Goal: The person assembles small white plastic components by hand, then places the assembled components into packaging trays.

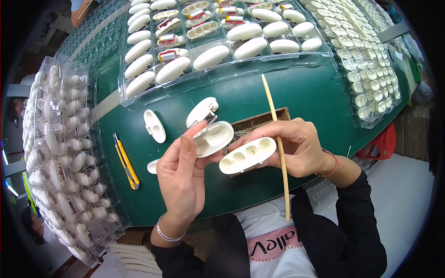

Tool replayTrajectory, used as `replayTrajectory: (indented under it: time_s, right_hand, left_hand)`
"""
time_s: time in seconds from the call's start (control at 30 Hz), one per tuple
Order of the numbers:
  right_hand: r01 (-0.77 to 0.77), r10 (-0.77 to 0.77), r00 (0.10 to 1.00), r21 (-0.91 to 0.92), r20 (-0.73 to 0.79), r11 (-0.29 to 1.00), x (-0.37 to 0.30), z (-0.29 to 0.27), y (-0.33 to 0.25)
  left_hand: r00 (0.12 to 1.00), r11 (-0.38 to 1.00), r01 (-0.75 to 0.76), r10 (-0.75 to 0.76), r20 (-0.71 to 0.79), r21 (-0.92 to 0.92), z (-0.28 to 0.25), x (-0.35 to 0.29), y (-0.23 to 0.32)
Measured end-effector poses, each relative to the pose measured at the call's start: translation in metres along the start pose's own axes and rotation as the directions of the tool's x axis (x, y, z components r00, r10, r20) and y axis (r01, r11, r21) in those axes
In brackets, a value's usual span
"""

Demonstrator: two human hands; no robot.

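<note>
My left hand [185, 171] pinches a white oval shell half [216, 139], its hollow side facing up. In my right hand [301, 150] is a white oval case piece [248, 156] with several round wells, and a thin wooden stick [281, 162] is tucked between the same fingers. The two pieces are held close together; whether they are joined cannot be made out. Just beyond my left fingers lies a white oval case [202, 111] with a small metal part near it. A hollow white shell [155, 126] rests farther left. Behind my right hand, a brown box [252, 124] holds thin metal pins.
A yellow utility knife [125, 162] lies on the green table [139, 204]. At the back, a clear tray [222, 74] holds white oval cases, some with red-and-silver parts. Stacked trays [69, 162] rise at left; more trays [371, 88] stand at right, beside a red plastic object [382, 142].
</note>
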State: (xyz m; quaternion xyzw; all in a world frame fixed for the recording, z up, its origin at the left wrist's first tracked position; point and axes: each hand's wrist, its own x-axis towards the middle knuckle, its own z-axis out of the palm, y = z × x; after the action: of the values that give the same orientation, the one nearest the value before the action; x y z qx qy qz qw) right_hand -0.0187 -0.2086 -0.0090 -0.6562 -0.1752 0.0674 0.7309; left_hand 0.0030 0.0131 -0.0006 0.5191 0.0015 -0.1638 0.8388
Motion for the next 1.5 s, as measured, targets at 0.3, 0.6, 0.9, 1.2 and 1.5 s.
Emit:
replayTrajectory:
  time_s: [0.3,0.6,0.9,1.2,1.5]
  right_hand:
    - [-0.025,0.026,1.000,0.081,-0.011,0.996,-0.0007,-0.0009,-0.0003]
    - [-0.012,0.013,1.000,0.034,-0.021,0.999,-0.0004,0.0003,-0.0038]
    - [-0.002,0.002,1.000,-0.038,0.016,0.999,-0.0014,-0.0015,0.0001]
    - [0.011,-0.010,1.000,-0.049,0.011,0.999,-0.0021,-0.0019,0.0032]
    - [-0.001,0.002,1.000,-0.051,0.014,0.999,-0.0021,-0.0005,0.0009]
  left_hand:
    - [0.999,0.999,0.033,-0.033,0.008,-0.017,0.0050,0.0007,0.0045]
    - [0.999,0.994,-0.007,0.012,-0.047,0.105,0.0045,-0.0054,0.0030]
    - [0.999,0.997,0.027,-0.025,-0.027,0.068,0.0075,-0.0049,0.0095]
    - [0.999,0.998,-0.003,0.007,-0.047,0.067,0.0069,-0.0066,0.0068]
    - [0.995,0.975,-0.084,0.094,-0.038,0.207,0.0057,-0.0084,0.0039]
